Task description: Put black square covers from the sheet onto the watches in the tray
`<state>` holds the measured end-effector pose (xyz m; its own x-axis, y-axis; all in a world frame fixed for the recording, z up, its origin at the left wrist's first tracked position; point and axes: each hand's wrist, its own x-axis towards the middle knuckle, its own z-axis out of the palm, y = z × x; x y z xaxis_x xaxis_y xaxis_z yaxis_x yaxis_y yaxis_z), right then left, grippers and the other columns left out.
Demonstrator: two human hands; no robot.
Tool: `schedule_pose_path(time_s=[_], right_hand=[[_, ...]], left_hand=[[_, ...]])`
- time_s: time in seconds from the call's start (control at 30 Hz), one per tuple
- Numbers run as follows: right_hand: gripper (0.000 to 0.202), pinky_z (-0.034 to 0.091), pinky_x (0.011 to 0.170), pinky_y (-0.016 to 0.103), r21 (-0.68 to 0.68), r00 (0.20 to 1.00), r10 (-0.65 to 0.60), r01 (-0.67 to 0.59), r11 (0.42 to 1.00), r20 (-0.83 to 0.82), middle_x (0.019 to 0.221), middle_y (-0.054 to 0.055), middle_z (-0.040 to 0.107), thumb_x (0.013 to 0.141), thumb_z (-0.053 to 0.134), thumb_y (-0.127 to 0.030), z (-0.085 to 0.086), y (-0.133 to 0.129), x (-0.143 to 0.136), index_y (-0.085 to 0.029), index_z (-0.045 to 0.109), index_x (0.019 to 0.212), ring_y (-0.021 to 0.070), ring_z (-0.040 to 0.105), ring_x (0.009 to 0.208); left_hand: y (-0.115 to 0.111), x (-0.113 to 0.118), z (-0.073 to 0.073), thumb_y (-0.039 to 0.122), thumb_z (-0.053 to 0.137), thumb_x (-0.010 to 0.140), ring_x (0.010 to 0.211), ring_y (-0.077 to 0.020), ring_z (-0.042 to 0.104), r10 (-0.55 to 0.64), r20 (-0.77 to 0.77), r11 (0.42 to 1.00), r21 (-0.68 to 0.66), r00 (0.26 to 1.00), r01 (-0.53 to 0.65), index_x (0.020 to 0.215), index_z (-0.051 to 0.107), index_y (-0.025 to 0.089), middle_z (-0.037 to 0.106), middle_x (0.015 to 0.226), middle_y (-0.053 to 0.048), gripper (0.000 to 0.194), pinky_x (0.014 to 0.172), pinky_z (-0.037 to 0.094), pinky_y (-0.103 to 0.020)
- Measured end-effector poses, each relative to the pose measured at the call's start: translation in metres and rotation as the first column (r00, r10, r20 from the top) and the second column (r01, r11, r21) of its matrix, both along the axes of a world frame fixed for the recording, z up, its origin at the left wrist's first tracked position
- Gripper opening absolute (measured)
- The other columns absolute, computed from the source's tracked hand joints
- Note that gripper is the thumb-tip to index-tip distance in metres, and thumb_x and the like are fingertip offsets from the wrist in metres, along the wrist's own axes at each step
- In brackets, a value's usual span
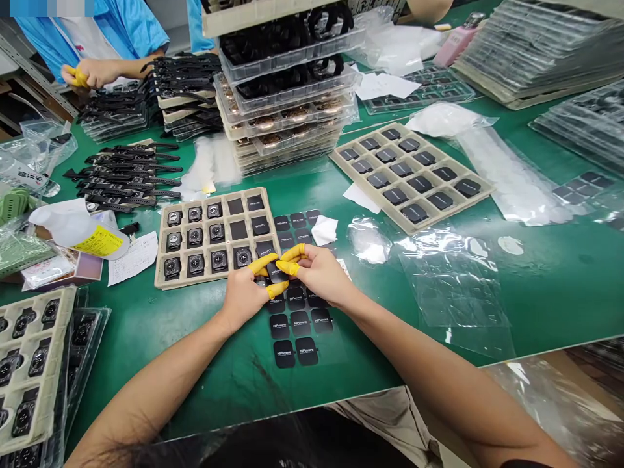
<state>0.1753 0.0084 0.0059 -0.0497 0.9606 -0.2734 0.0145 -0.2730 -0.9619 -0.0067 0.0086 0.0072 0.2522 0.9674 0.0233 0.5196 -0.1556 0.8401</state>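
Both hands meet above the green table, wearing yellow finger covers. My left hand (248, 290) grips a small black watch body (277, 272) between thumb and fingers. On its right side, my right hand (319, 273) pinches the same piece, whose face bears white lettering. Beneath the hands lies a clear sheet of black square stickers (299, 322) with similar lettering. Just left and behind is a beige tray (160, 276) holding watch bodies in its compartments; some at the left show their round sensor backs, and a few on the right show black faces.
A second beige tray (412, 227) of black pieces stands at the back right. Tall stacked trays (287, 123) rise behind the hands. Clear plastic sheets (453, 286) lie right, a white bottle (80, 231) left. At the back left is a person in blue (139, 29).
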Motion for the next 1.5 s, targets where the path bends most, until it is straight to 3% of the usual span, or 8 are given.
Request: schedule_pose_path(time_s=[0.27,0.7,0.9,1.0,1.13,1.23,1.3,1.5], right_hand=[[0.027,0.057,0.069,0.033,0.000,1.000,0.005,-0.005,1.000,0.017,0.084,0.005,0.074,0.069,0.082,-0.036,0.001,0.000,0.001,-0.019,0.070,0.088,0.0183,0.068,0.074],[0.027,0.057,0.069,0.034,-0.024,1.000,0.000,-0.001,1.000,-0.015,0.081,0.004,0.073,0.068,0.082,-0.034,0.001,0.000,0.000,-0.019,0.069,0.086,0.0193,0.068,0.074],[0.028,0.056,0.067,0.033,0.012,0.996,0.028,-0.029,1.000,0.083,0.081,0.004,0.072,0.069,0.082,-0.038,0.002,-0.001,0.001,-0.020,0.069,0.087,0.0189,0.066,0.073],[0.037,0.055,0.066,0.032,0.047,0.984,0.028,-0.036,0.998,0.174,0.085,0.004,0.072,0.067,0.084,-0.037,0.006,-0.002,0.003,-0.021,0.067,0.096,0.0186,0.067,0.072],[0.043,0.056,0.064,0.030,0.049,0.985,0.087,-0.095,0.994,0.147,0.096,0.004,0.071,0.077,0.077,-0.036,0.008,0.000,0.005,-0.022,0.062,0.115,0.0159,0.068,0.071],[0.041,0.056,0.061,0.027,0.046,0.975,0.172,-0.180,0.983,0.140,0.090,0.002,0.070,0.076,0.078,-0.033,0.005,0.000,0.006,-0.021,0.063,0.112,0.0151,0.067,0.070],[0.039,0.056,0.059,0.027,0.058,0.972,0.153,-0.166,0.984,0.180,0.084,0.002,0.070,0.076,0.078,-0.033,0.002,-0.001,0.005,-0.021,0.063,0.111,0.0153,0.066,0.069],[0.022,0.062,0.066,0.031,0.064,0.983,0.139,-0.147,0.987,0.124,0.095,0.004,0.072,0.090,0.061,-0.038,0.001,-0.001,0.004,-0.022,0.064,0.104,0.0161,0.070,0.072]], left_hand=[[0.000,0.001,0.001,0.023,0.082,0.070,0.086,-0.0171,0.076,-0.012,0.019,1.000,-0.023,1.000,0.012,0.123,0.073,0.022,0.081,0.097,0.000,0.054,0.085,0.061,-0.028],[0.000,0.000,0.000,0.025,0.084,0.068,0.078,-0.0159,0.074,-0.001,-0.019,1.000,0.015,1.000,0.001,0.121,0.074,0.023,0.080,0.089,0.001,0.054,0.080,0.061,-0.027],[0.000,0.000,-0.002,0.026,0.084,0.069,0.078,-0.0157,0.074,0.000,0.001,1.000,0.012,1.000,0.000,0.123,0.073,0.022,0.080,0.090,0.001,0.055,0.081,0.061,-0.026],[-0.001,0.000,-0.002,0.026,0.084,0.069,0.080,-0.0157,0.074,0.000,0.032,1.000,0.004,0.999,0.000,0.122,0.073,0.022,0.081,0.092,0.001,0.054,0.082,0.061,-0.026],[0.000,0.000,-0.002,0.026,0.084,0.070,0.082,-0.0162,0.074,-0.021,0.054,1.000,-0.018,0.998,0.022,0.119,0.074,0.021,0.081,0.095,0.000,0.050,0.081,0.060,-0.027],[0.000,-0.001,-0.003,0.025,0.085,0.068,0.078,-0.0163,0.073,-0.044,0.077,0.998,-0.032,0.996,0.047,0.122,0.072,0.021,0.080,0.094,0.000,0.055,0.077,0.060,-0.027],[0.001,-0.001,-0.004,0.029,0.086,0.069,0.077,-0.0171,0.072,-0.054,0.105,0.998,-0.024,0.993,0.057,0.123,0.072,0.021,0.080,0.093,-0.001,0.057,0.075,0.060,-0.029],[0.004,-0.002,-0.009,0.034,0.076,0.082,0.072,-0.0193,0.073,-0.050,0.063,0.998,0.025,0.997,0.049,0.113,0.076,0.025,0.080,0.087,0.000,0.033,0.071,0.060,-0.032]])
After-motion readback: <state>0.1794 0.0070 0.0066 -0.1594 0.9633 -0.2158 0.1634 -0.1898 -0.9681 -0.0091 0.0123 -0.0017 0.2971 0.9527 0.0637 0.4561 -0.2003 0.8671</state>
